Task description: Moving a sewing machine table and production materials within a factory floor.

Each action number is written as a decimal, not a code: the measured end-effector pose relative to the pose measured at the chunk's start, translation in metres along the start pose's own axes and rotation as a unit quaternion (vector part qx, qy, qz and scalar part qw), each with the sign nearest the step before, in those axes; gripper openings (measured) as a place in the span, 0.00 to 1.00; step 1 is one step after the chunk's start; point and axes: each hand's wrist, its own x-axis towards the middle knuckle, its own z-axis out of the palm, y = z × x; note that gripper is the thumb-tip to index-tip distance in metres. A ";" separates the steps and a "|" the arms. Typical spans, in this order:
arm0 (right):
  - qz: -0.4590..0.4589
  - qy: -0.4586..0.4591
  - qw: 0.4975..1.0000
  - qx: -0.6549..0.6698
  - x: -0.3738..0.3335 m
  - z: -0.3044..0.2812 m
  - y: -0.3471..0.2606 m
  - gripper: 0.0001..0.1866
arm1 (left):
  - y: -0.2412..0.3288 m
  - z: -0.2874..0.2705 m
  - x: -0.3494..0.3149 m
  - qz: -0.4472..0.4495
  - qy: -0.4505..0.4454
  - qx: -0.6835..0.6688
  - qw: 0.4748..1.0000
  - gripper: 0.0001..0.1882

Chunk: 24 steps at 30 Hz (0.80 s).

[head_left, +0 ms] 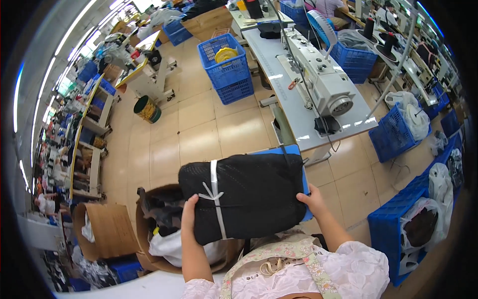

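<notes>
Between my two hands, in front of my body, is a bundle of folded black fabric (256,192), tied round with a white strip (215,187) knotted near its left end. A flat blue thing (291,150) shows from under it along the far and right edges; its kind is hidden. My left hand (189,212) grips the bundle's left end, thumb on top and fingers out of sight beneath. At the right end my right hand (310,198) closes on the edge, its thumb over the black fabric and the blue thing.
A sewing machine (318,74) stands on a long table (353,112) ahead right. Stacked blue crates (226,79) are beyond the bundle, left of that table. Cardboard boxes (112,231) sit at lower left, a blue bin (388,234) at right. A round bin (147,109) stands farther off.
</notes>
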 end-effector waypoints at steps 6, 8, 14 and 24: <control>-0.002 0.005 1.000 -0.010 0.165 0.073 0.001 0.29 | 0.131 0.003 0.148 -0.014 -0.037 0.076 0.996 0.26; 0.011 0.011 1.000 -0.024 0.218 0.078 -0.008 0.30 | 0.161 0.035 0.190 -0.091 -0.068 0.018 0.993 0.28; 0.090 -0.015 0.996 -0.007 0.383 0.114 0.021 0.34 | 0.221 0.018 0.400 -0.035 -0.065 0.160 0.984 0.23; 0.370 0.130 0.902 0.179 0.583 0.144 0.236 0.31 | 0.186 0.056 0.806 -0.212 -0.124 0.455 0.856 0.31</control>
